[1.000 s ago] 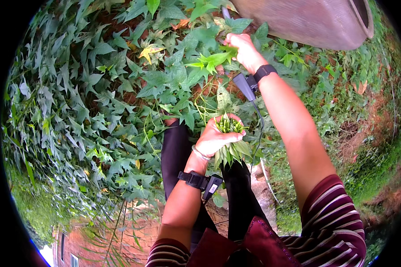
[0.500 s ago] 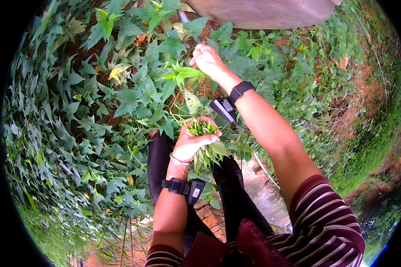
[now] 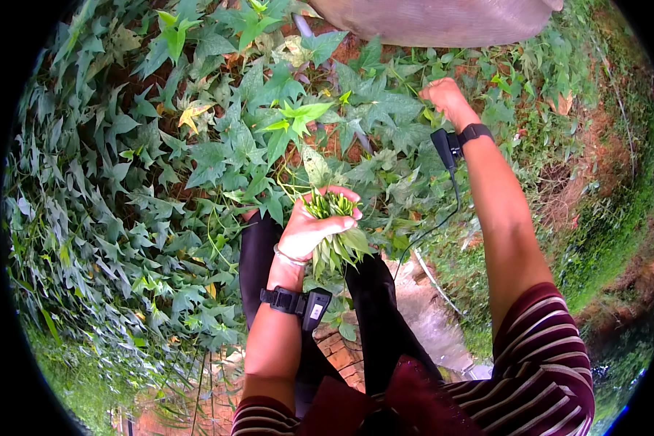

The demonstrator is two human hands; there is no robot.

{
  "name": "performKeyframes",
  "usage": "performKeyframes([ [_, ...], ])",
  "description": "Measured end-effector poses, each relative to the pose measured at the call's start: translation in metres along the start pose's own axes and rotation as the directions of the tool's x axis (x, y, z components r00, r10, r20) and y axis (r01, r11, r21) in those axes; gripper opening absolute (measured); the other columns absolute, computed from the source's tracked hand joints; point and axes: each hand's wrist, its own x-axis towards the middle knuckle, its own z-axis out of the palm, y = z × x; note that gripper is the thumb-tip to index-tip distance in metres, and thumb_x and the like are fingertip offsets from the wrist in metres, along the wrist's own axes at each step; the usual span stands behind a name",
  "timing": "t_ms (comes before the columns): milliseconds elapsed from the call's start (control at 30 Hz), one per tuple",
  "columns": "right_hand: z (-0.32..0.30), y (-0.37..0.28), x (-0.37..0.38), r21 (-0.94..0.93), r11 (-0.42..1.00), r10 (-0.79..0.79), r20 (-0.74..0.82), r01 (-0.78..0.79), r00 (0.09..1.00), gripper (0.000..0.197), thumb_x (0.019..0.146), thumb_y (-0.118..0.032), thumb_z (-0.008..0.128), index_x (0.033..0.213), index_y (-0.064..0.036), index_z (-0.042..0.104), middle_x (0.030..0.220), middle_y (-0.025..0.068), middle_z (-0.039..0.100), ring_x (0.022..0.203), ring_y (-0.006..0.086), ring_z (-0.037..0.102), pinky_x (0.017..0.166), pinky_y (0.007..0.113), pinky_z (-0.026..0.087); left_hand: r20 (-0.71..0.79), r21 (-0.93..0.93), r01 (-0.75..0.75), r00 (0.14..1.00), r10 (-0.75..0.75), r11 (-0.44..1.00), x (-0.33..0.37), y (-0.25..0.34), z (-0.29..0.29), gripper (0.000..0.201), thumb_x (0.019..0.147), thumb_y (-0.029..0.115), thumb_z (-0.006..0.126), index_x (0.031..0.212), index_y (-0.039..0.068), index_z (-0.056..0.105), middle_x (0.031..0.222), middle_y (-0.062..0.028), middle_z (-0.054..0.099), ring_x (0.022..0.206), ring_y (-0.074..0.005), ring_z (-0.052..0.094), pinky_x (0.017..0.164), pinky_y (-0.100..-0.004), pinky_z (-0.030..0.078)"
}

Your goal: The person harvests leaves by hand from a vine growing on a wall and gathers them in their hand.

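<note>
My left hand (image 3: 301,231) is closed around a bunch of leafy green stems (image 3: 330,207). Their stalk ends point up between thumb and fingers, and the leaves hang down below the thumb. Further out and to the right, my right hand (image 3: 447,98) is in among the vine leaves (image 3: 396,109), its fingers curled together. A thin green stem runs up to its fingertips, but what lies inside the fingers is hidden. Bright young leaves (image 3: 298,118) stand up from the vines between the two hands.
A large smooth grey-brown rounded object (image 3: 429,22) lies at the top edge. Dense vines (image 3: 109,196) cover the left side, with a yellow leaf (image 3: 195,116) among them. Grass and reddish soil (image 3: 588,167) are on the right. Bricks (image 3: 341,356) show between my legs.
My right hand has moved right, away from the bright young leaves, to foliage below the rounded object. My left hand keeps the bunch in nearly the same place.
</note>
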Motion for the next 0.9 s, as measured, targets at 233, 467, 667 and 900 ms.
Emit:
performKeyframes([
  [233,0.018,-0.003,-0.047,0.491,0.870,-0.067,0.190,-0.036,0.979,0.014,0.083,-0.010,0.073,0.076,-0.0045,0.062,0.061,-0.0014,0.051,0.048,0.0067,0.037,0.041,0.025,0.028,0.005,0.018,-0.003,1.000,0.003,1.000,0.004,-0.008,0.011,0.036,0.078,-0.005,0.070,0.113,-0.002,0.064,0.092,-0.0110,0.071,0.084,-0.0185,0.068,0.079,-0.0306,0.055],
  [467,-0.043,-0.035,-0.087,0.651,0.747,-0.327,0.179,0.138,0.928,0.011,0.080,-0.017,0.071,0.079,-0.0059,0.068,0.058,-0.0047,0.048,0.052,0.0056,0.040,0.046,0.023,0.027,0.037,0.072,-0.006,0.999,0.003,0.997,0.013,-0.013,0.020,0.037,0.077,-0.004,0.070,0.113,-0.003,0.064,0.092,-0.0108,0.071,0.083,-0.0181,0.068,0.078,-0.0295,0.055],
  [667,-0.009,-0.039,-0.155,0.548,0.828,-0.283,0.229,0.117,0.931,0.012,0.082,-0.018,0.070,0.083,-0.0064,0.071,0.074,0.0007,0.066,0.058,0.0072,0.049,0.048,0.024,0.035,0.096,0.013,-0.122,0.988,0.120,0.992,0.018,-0.010,0.027,0.045,0.076,0.004,0.068,0.120,-0.001,0.062,0.121,-0.0182,0.065,0.091,-0.0193,0.063,0.084,-0.0339,0.053],
  [900,0.056,-0.027,-0.247,0.277,0.836,-0.543,0.300,0.473,0.784,0.013,0.087,-0.013,0.064,0.088,-0.0003,0.068,0.068,0.0080,0.064,0.060,0.0124,0.053,0.058,0.032,0.044,0.022,-0.200,-0.193,0.979,0.201,0.961,0.011,-0.009,0.022,0.064,0.073,0.013,0.068,0.135,0.001,0.055,0.142,-0.0187,0.052,0.087,-0.0177,0.060,0.087,-0.0330,0.050],
])
